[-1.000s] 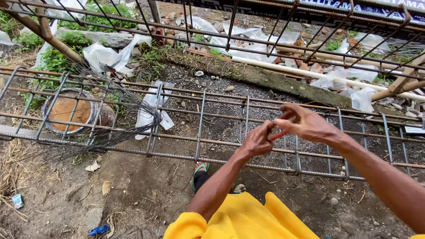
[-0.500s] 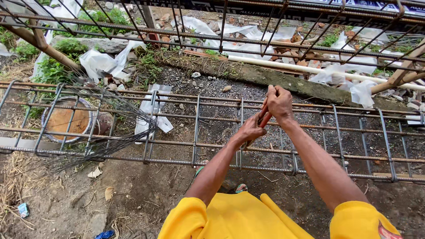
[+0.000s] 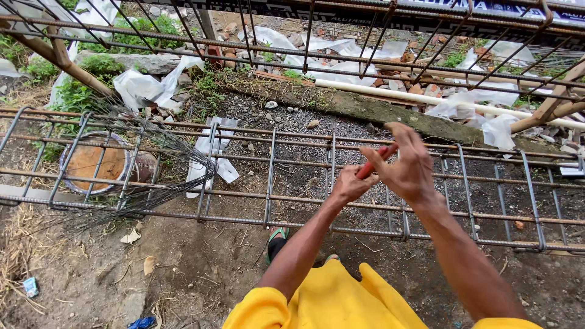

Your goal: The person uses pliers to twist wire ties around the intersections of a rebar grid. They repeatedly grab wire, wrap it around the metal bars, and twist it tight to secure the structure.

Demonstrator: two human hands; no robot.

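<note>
Long steel cage [image 3: 183,170] of rusty bars and stirrups lying across the dirt ground [image 3: 201,268], stretching from edge to edge of the view. Second cage [image 3: 365,36] raised above it along the top. Beyond, a concrete kerb [image 3: 378,109] with a white pipe [image 3: 426,94] and torn white plastic sheets [image 3: 146,85] scattered over rubble and weeds. At left, a bundle of thin tie wire [image 3: 152,170] draped through the near cage, beside a round bucket [image 3: 91,163] of brown muddy water seen through the bars.

Two bare arms in yellow sleeves [image 3: 329,298] reaching from the bottom edge to the cage's middle. Right hand [image 3: 405,167] half curled, fingers partly spread, wrapped loosely around the upper end of a red-handled tool [image 3: 375,162]. Left hand [image 3: 350,183] closed tight around the lower end of that same tool, just over a long bar near a stirrup. Tool slanted, low at the left hand, high at the right, its working tip hidden behind the fingers. Sandalled foot [image 3: 277,239] showing under the cage, below the left forearm.
</note>
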